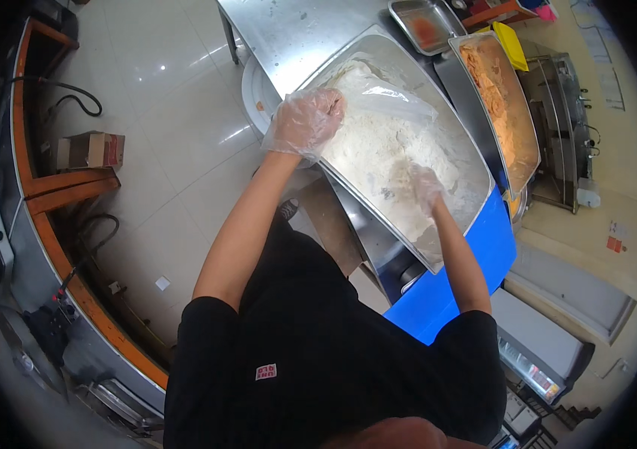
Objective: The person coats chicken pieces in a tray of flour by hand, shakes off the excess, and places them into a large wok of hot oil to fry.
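A large rectangular metal tray [478, 168] holds a mound of white flour [369, 149]. My left hand [308, 120], in a clear plastic glove, is at the tray's near left rim with its fingers curled; whether something is inside them cannot be told. My right hand [426, 188], also gloved, is down in the flour, its fingertips partly hidden by it. A clear plastic bag or sheet [394, 98] lies on the flour at the far side of the tray, to the right of my left hand.
Beyond the tray stand a long metal pan [523, 134] of orange coated food and a smaller metal tray [428, 28] with reddish residue. The tray rests on a steel table [279, 28] and a blue surface [486, 241]. A round white lid or tub [256, 90] is below the table's edge.
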Motion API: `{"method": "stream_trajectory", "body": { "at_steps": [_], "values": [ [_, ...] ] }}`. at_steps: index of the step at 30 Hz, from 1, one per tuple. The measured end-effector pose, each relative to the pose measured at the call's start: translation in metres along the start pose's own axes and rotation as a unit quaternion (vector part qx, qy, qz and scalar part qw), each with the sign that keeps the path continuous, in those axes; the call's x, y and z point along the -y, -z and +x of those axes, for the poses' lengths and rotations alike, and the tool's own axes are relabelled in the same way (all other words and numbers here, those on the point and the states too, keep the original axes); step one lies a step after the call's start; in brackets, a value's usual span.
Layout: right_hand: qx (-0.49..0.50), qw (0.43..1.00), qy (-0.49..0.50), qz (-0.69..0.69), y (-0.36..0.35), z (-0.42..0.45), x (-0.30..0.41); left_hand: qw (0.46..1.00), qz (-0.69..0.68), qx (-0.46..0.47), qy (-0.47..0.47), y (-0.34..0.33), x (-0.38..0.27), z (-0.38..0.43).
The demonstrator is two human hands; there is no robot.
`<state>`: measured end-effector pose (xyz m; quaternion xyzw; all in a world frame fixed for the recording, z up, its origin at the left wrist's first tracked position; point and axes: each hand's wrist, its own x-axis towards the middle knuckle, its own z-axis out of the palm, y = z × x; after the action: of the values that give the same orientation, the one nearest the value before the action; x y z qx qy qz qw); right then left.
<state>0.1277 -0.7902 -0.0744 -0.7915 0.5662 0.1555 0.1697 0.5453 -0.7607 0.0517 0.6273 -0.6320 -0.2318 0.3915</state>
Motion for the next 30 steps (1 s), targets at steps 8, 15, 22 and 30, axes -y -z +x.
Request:
{"method": "stream_trajectory", "body": {
  "at_steps": [8,15,22,30],
  "values": [
    [-0.32,0.92,-0.225,-0.029,-0.014,-0.027,-0.074,0.999,0.007,-0.01,-0.046,-0.006,-0.012,0.01],
    [-0.104,0.992,-0.071,0.03,0.03,-0.031,0.073,0.997,0.067,-0.03,-0.033,-0.006,0.009,0.002],
    [-0.114,0.986,-0.103,0.066,0.055,-0.046,0.054,0.998,0.066,-0.012,-0.01,-0.002,0.004,-0.003],
    [-0.048,0.971,-0.012,-0.233,-0.022,-0.035,0.076,0.997,0.072,0.009,-0.031,0.0,0.009,0.001]
  ]
}}
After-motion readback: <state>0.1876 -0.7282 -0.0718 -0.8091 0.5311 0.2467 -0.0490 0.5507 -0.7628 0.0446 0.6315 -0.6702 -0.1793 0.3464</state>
